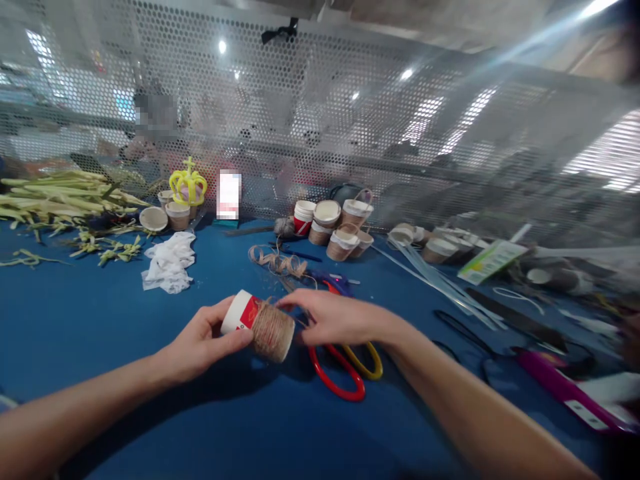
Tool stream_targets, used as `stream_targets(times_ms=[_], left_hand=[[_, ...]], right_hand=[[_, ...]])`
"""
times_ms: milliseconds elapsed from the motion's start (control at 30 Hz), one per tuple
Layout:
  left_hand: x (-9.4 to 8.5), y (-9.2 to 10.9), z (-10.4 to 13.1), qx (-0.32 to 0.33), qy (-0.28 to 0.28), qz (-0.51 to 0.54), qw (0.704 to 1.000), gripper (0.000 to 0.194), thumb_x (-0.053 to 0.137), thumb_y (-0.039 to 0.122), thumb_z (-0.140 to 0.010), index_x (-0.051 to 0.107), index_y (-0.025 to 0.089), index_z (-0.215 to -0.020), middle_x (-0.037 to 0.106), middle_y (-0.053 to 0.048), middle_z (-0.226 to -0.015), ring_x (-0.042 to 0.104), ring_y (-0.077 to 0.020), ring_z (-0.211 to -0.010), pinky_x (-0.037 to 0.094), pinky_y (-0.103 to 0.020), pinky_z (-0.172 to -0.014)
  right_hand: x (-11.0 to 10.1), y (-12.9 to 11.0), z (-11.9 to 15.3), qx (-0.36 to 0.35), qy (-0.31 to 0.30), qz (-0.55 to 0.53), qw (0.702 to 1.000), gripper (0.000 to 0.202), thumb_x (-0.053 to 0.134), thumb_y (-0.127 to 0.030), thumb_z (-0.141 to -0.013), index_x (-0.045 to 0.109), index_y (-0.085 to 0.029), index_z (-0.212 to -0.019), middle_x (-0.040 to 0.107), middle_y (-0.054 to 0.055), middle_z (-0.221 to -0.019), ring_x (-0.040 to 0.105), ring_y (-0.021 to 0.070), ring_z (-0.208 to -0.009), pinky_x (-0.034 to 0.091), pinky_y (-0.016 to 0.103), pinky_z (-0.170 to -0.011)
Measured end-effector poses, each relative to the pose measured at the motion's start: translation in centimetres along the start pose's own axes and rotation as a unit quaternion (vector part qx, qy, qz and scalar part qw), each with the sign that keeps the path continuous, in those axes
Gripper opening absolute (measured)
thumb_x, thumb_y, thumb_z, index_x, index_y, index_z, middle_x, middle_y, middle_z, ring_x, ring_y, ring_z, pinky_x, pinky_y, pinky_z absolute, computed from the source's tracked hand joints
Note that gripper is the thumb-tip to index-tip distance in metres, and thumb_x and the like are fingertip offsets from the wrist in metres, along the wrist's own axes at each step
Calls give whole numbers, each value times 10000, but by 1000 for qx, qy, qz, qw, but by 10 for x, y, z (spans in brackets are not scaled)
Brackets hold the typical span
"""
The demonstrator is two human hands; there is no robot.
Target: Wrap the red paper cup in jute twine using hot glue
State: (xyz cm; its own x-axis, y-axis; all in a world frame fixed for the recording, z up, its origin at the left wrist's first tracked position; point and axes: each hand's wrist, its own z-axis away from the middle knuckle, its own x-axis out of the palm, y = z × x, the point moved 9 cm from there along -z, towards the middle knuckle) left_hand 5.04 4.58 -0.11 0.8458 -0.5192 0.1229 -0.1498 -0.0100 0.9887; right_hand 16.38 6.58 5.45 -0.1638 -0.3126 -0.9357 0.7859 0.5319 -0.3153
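My left hand grips a small white paper cup with a red printed patch. The cup is tilted on its side, its base toward the right. Brown twine is wound round the lower part of the cup. My right hand is at the base end, fingers curled close to the twine; what they pinch, if anything, is hidden. Under that hand lie scissors with red and yellow handles. Just beyond is a loose curled strip of brown cord.
Several twine-wrapped cups stand at the back of the blue table. A crumpled white cloth, a yellow crown shape and pale dried stalks lie left. Clear strips and a purple tool lie right.
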Motion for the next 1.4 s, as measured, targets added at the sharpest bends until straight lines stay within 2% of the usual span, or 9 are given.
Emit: stream_targets(times_ms=[167,267,367,467,567,800,967,1233,1400], left_hand=[[7,-2,2,-35,-23,49,998,280,666,323,-680,630,115,-865,598,-24,-766,516,-121,-667,423,-228,-675],[15,-3,4,-47,-56,52,996,268,676,331,-669,637,103,-805,590,-16,-710,502,-107,-617,414,-216,-638],[16,-3,3,-38,-68,51,996,251,670,330,-680,640,100,-775,581,-13,-703,495,-102,-614,411,-215,-642],[17,-1,1,-18,-83,35,996,250,648,334,-704,641,97,-785,586,-28,-735,507,-116,-662,414,-224,-676],[18,-2,0,-12,-87,21,996,266,641,352,-705,640,100,-791,574,-33,-758,507,-123,-688,418,-235,-694],[14,0,-2,21,-65,9,998,273,624,346,-724,641,111,-861,547,-63,-895,514,-152,-770,428,-267,-728],[11,-4,-3,12,-51,14,999,266,627,334,-723,625,106,-859,549,-56,-865,522,-143,-744,436,-262,-718],[4,-9,-3,3,-26,-80,996,294,578,355,-752,603,95,-887,593,-73,-864,541,-168,-761,444,-276,-719],[6,-10,-3,-1,-36,-136,990,257,554,312,-762,614,87,-869,612,-71,-834,544,-162,-729,445,-271,-695]], right_hand=[[-12,8,-22,37,79,72,994,164,526,-113,-729,672,-131,-656,655,93,-661,605,212,-646,434,294,-587],[-46,-9,-52,20,138,76,987,202,468,-126,-781,668,-113,-765,665,74,-636,615,186,-632,435,282,-618],[-59,-61,-81,-57,168,64,982,222,480,-148,-796,646,-121,-941,678,73,-920,605,165,-845,411,256,-771],[-27,-125,-98,-213,50,11,976,362,469,-14,-743,601,-156,-1049,646,-4,-1054,569,79,-946,386,136,-793],[13,-137,-102,-214,-107,-10,971,304,500,7,-680,652,-132,-902,698,7,-784,619,95,-726,431,149,-642],[-50,-53,-68,-27,80,-57,995,176,390,-212,-826,533,-118,-783,564,7,-595,451,45,-364,360,160,-373],[-83,43,-2,182,249,-102,946,184,401,-325,-834,478,-182,-748,528,-26,-614,439,54,-410,345,169,-399],[-12,145,51,348,170,-2,922,141,571,-256,-742,578,-158,-642,620,73,-674,599,224,-696,427,311,-640],[14,166,42,385,122,-25,915,237,509,-281,-840,543,-155,-1038,567,64,-1045,570,179,-882,472,366,-743]])
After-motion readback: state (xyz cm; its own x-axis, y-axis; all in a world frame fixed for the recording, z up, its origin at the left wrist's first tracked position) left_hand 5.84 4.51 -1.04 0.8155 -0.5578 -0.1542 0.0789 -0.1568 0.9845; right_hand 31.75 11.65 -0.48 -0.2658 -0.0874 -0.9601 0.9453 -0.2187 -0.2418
